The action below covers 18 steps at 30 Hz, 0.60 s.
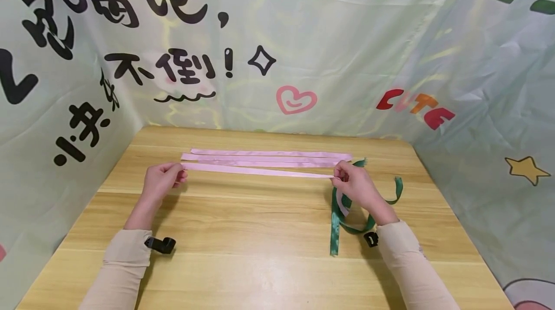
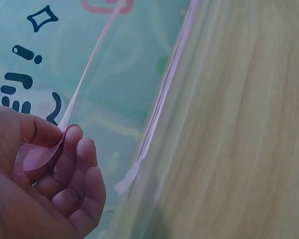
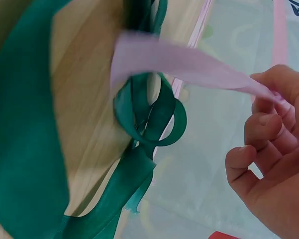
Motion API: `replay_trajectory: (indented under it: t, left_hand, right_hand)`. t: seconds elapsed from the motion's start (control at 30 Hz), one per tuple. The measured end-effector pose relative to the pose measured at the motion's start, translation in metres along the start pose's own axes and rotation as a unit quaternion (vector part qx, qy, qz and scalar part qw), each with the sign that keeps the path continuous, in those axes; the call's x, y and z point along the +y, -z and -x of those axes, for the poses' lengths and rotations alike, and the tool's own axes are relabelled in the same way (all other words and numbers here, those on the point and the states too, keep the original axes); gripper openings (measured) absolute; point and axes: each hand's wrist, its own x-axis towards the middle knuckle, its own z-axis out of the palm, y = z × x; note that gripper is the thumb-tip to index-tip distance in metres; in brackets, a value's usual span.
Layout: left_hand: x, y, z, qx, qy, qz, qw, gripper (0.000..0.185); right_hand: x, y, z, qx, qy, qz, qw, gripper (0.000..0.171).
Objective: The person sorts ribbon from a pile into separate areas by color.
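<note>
A pink ribbon [image 1: 260,171] stretches nearly straight between the two hands. My left hand [image 1: 161,181] pinches it near one end between thumb and index finger; its short frayed tail [image 2: 37,157] lies inside the palm in the left wrist view. The right hand [image 1: 356,186] pinches the same ribbon toward its other end, and a loose pink tail [image 3: 184,64] hangs away from those fingertips. Several more pink ribbons [image 1: 260,153] lie side by side on the table just behind the held one. Beneath and beside the right hand is a loose tangle of green ribbon [image 1: 335,228].
The wooden table [image 1: 243,252] extends toward the front. Printed cloth [image 1: 338,55] hangs behind it and along both sides. Black wrist cameras sit at the left cuff [image 1: 160,245] and by the right cuff [image 1: 396,235].
</note>
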Motion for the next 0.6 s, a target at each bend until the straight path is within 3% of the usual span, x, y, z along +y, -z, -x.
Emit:
replay_trajectory:
  t: [0.6]
  left_hand:
    - [0.002, 0.0064, -0.0053, 0.005, 0.008, -0.002, 1.0, 0.042]
  right_hand:
    - [0.0093, 0.001, -0.0023, 0.02, 0.005, 0.077, 0.997, 0.026]
